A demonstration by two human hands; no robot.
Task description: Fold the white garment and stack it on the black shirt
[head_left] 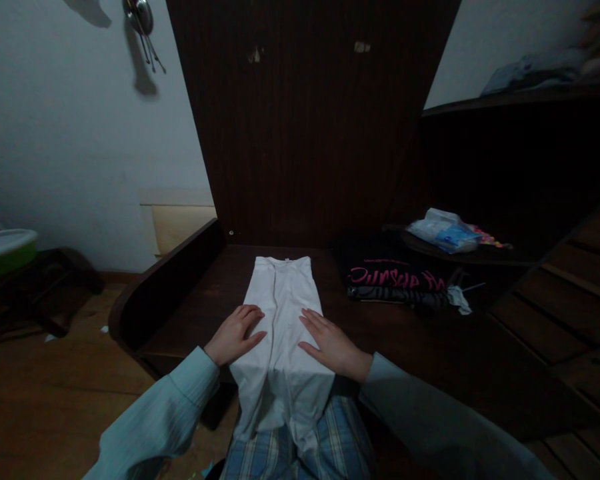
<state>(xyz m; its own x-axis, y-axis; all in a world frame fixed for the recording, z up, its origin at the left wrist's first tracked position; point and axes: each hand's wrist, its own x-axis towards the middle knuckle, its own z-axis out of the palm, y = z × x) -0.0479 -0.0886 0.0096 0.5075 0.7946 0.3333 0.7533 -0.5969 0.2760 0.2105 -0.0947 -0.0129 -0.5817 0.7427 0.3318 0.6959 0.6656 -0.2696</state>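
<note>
Head view, white garment [286, 293], beneath left fingers [247, 311], beneath right fingers [317, 319]

1. Black folded cloth [375, 252], bearing large pink script lettering [397, 280]. The middle letters read "ursue"; the initial resembles a C or a P, and cannot be settled.
2. Same lettering, right end: a further letter or letters follow after a space, perhaps a W or an M, not clearly legible.
3. Smaller pink line [386, 261], set above the large script on the same cloth; too small to read.
4. Plastic packet [445, 230], with blue and white colouring; no wording is legible on it.
</note>
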